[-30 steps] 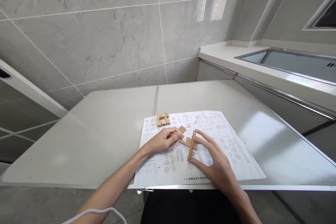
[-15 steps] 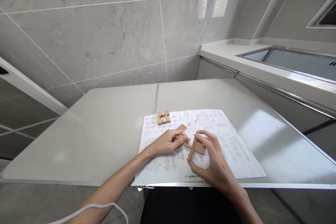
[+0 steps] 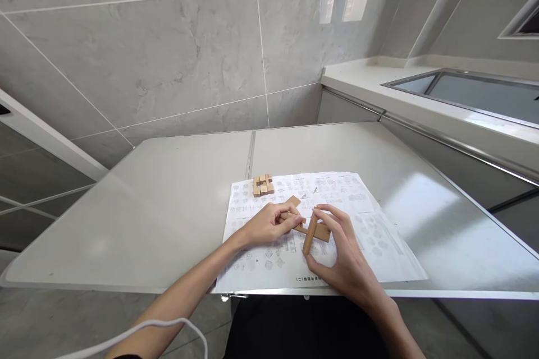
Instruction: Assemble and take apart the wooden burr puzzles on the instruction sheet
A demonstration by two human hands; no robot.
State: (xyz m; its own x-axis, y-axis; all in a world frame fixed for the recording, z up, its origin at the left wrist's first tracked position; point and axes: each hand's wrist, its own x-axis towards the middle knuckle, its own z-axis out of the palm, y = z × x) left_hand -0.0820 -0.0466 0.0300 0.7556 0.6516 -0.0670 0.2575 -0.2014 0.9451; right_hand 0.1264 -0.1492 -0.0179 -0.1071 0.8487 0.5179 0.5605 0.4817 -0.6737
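Observation:
My left hand point(image 3: 273, 223) pinches a light-brown wooden puzzle piece point(image 3: 301, 229), most of it covered by the fingers. Between the thumb and fingertips of my right hand point(image 3: 341, 241) is a wooden stick point(image 3: 310, 233), held by its two ends and tilted. It crosses close to the left hand's piece; whether the two touch I cannot tell. A flat wooden piece point(image 3: 323, 232) shows behind the stick, and another flat end point(image 3: 293, 201) sticks out beyond my left fingers. Both hands are over a printed paper sheet point(image 3: 357, 269) with small drawings.
A small cluster of wooden blocks point(image 3: 263, 185) sits on the sheet's far left corner. The sheet lies on a pale folding table point(image 3: 168, 207) with a centre seam. A counter with a sink point(image 3: 458, 90) stands at the right, and a white cable point(image 3: 168, 323) hangs by my left forearm.
The stick in my right hand has turned slightly more upright, its near end shifting a little right. My left hand keeps its pinch. The whole view has shifted slightly.

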